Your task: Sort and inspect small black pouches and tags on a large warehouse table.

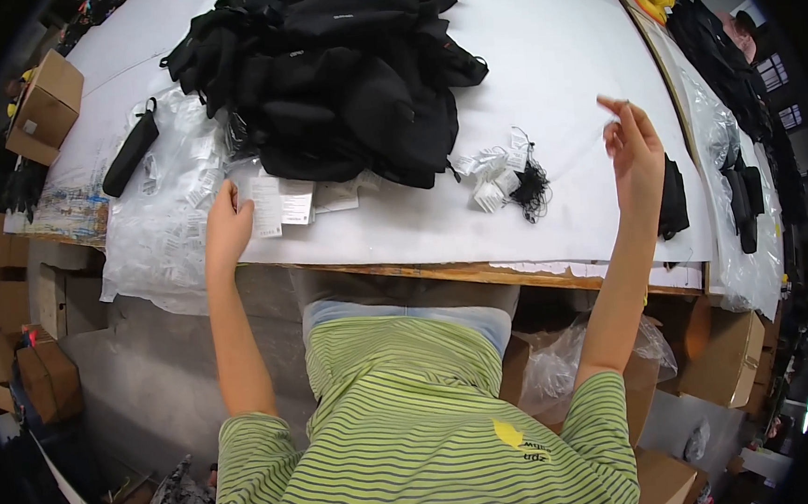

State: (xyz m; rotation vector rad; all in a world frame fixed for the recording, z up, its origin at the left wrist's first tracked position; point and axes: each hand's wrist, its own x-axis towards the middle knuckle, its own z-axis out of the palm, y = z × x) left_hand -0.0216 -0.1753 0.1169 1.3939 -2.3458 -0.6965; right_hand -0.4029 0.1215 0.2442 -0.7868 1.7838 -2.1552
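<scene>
My left hand (228, 225) is at the table's near edge, its fingers drawn together between clear plastic bags (164, 236) and white printed cards (267, 205). Whatever those fingers pinch is hidden. My right hand (636, 147) is raised over the right side of the table, index finger stretched out and the others partly bent; nothing shows clearly in it. A big heap of black fabric bags (345, 78) lies between and beyond my hands. Nearer my right hand is a small pile of white tags (492, 176) with a tangle of black cords (533, 191).
A narrow black pouch (132, 147) lies on the plastic bags at the left. Black folded fabric (672, 198) rests near the right edge of the white table (561, 82). A cardboard box (47, 104) stands at the far left; more cartons (725, 356) are below at the right.
</scene>
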